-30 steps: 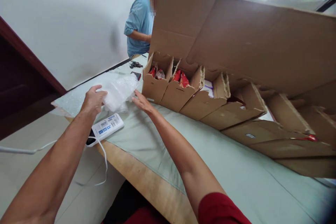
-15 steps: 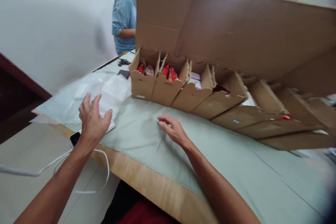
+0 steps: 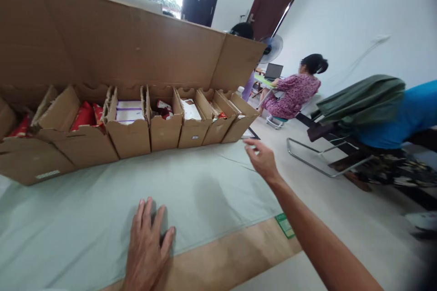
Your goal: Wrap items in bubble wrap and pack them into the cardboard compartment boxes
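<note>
My left hand [image 3: 146, 245] rests on the pale green tablecloth [image 3: 191, 177] near the table's front edge, fingers spread and nothing held. Over the table's right end hangs my right hand [image 3: 262, 160], close to the last cardboard compartment [image 3: 241, 125]. Its fingers are loosely bent, and I see nothing in them. Behind both hands runs a row of open-topped cardboard boxes. Inside are red packets [image 3: 85, 116], white boxes with purple stripes [image 3: 129, 111], dark red and white packs [image 3: 164, 108] and a white box [image 3: 190, 109].
A tall cardboard panel [image 3: 136, 45] stands behind the row. On the bare wooden edge [image 3: 239, 245] lies a green card [image 3: 285, 226]. Beyond the table's right end are a seated person [image 3: 290, 93] at a laptop [image 3: 273, 71], a fan [image 3: 273, 49] and a metal-framed chair [image 3: 317, 154].
The view has swung right, bringing the row's right end and the room beyond into sight. My left hand has come down onto the cloth; my right hand has moved to the table's right end.
</note>
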The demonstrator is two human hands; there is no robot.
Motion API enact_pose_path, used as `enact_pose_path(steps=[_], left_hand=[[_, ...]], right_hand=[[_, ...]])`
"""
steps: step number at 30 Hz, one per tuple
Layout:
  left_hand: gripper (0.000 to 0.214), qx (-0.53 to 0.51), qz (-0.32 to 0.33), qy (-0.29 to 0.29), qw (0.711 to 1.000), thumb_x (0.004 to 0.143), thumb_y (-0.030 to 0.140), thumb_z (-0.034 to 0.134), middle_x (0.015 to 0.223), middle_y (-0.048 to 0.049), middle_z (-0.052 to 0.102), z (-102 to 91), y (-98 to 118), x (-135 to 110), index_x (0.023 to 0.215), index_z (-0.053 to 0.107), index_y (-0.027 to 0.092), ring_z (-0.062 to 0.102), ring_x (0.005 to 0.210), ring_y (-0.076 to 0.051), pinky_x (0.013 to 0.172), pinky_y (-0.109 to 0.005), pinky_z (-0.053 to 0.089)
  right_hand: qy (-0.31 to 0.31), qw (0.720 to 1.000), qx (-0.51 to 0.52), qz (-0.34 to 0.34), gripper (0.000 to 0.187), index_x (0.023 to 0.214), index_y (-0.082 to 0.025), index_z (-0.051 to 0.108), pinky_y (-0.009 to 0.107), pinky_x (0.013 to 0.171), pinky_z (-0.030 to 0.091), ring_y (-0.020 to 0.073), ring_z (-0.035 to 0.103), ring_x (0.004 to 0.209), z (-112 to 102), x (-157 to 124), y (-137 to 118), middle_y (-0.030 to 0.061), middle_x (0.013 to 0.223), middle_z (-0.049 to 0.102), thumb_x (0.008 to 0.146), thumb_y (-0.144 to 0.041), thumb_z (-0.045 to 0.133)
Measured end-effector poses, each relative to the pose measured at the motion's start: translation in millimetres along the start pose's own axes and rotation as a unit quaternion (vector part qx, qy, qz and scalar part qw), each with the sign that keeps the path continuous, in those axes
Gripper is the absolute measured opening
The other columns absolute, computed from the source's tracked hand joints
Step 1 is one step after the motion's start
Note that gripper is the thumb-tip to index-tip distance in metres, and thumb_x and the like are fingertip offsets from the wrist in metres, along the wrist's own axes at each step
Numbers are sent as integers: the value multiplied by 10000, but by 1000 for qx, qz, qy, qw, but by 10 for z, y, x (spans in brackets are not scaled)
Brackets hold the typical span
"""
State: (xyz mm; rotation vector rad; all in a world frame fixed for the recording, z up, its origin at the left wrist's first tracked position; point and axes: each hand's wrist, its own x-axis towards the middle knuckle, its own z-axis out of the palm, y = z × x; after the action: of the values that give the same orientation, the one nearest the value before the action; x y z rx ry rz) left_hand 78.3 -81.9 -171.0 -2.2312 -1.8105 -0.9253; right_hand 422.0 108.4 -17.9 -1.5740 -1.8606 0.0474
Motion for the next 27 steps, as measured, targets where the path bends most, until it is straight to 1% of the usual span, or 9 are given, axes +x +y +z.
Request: enact_pose_path(steps=[3, 5, 6, 8, 11, 15, 20, 24, 27], left_hand=[[343, -4, 13, 17, 1000, 970, 298, 524, 1507, -235, 459, -18, -56, -12, 1264, 604, 144, 262, 1536, -398, 1094, -582, 454], [317, -7, 17, 18, 1000, 968, 285, 522, 1485, -227, 485, -21, -77, -30, 1238, 615, 149, 276, 1531, -392, 1095, -584, 454], [309, -9, 14, 16, 1000, 966, 279, 523, 1480, -225, 492, -17, -79, -39, 1230, 619, 150, 286, 1528, -391, 1097, -588, 454], [302, -13, 1, 14, 1000, 958, 275, 532, 1476, -214, 505, -7, -70, -55, 1221, 628, 160, 307, 1521, -388, 1107, -593, 453], [293, -28, -29, 13, 999, 941, 271, 556, 1474, -181, 529, -4, -54, -71, 1212, 644, 201, 339, 1514, -374, 1132, -590, 447], [299, -41, -43, 14, 998, 932, 270, 563, 1469, -167, 548, -12, -62, -82, 1213, 655, 229, 357, 1509, -376, 1131, -606, 457], [283, -46, -35, 16, 998, 942, 271, 551, 1452, -175, 558, -7, -83, -69, 1197, 657, 215, 364, 1504, -380, 1129, -611, 457], [280, -45, -29, 8, 999, 950, 267, 538, 1451, -197, 549, -28, -71, -58, 1184, 669, 186, 370, 1495, -391, 1123, -620, 457], [289, -51, -35, 10, 998, 951, 259, 537, 1471, -204, 526, -46, -36, -68, 1197, 663, 174, 363, 1496, -399, 1109, -625, 468]], right_hand=[[51, 990, -126, -27, 533, 1354, -150, 616, 539, 1072, 408, 368, 506, 1351, -123, 595, 283, 173, 1457, 590, 842, -284, 560], [21, 968, -243, -63, 602, 1403, -158, 586, 537, 1078, 374, 374, 468, 1377, -137, 953, 394, 163, 1470, 582, 811, -263, 606], [-9, 956, -283, -78, 570, 1364, -169, 625, 526, 1055, 380, 372, 491, 1347, -132, 1106, 434, 156, 1414, 629, 799, -249, 619], [-69, 944, -307, -97, 404, 1165, -190, 748, 495, 982, 403, 360, 578, 1216, -116, 1343, 493, 137, 1212, 742, 780, -223, 632], [-110, 941, -299, -117, 219, 897, -213, 816, 431, 853, 414, 313, 658, 968, -122, 1515, 531, 108, 936, 797, 777, -205, 633], [-126, 936, -297, -139, 183, 806, -242, 822, 378, 766, 385, 260, 657, 823, -283, 1406, 509, 74, 811, 795, 761, -184, 654], [-173, 935, -267, -157, 175, 836, -267, 811, 339, 663, 357, 230, 652, 738, -666, 846, 304, 40, 813, 792, 785, -201, 657], [-223, 937, -201, -176, 141, 838, -272, 763, 311, 598, 364, 206, 634, 700, -805, 378, -183, 30, 826, 775, 863, -288, 625], [-254, 924, -214, -190, 161, 734, -238, 692, 312, 609, 382, 210, 637, 693, -685, 229, -704, 52, 779, 743, 878, -271, 629]])
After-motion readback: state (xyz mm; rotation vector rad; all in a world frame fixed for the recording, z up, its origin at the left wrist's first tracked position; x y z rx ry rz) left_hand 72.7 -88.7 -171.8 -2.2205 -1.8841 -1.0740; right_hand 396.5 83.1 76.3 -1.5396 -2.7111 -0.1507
